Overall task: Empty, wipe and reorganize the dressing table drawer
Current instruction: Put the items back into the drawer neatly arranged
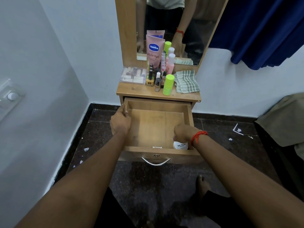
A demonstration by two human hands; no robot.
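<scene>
Drawer (pixel 154 129) open; left hand (pixel 120 123) grips its side, right hand (pixel 182 134) curled over jar (pixel 181 145).

Narrow wooden dressing table top (pixel 139 92), up beyond both hands. On it: clear plastic box of small tubes (pixel 133 76) above the left hand (pixel 120 122); cluster of nail polish bottles (pixel 155 79) beside it; lime-green capped bottle (pixel 168 84); tall pink Vaseline tube (pixel 154 50) at back; folded green-checked cloth (pixel 186 81) above the right hand (pixel 183 133).
</scene>
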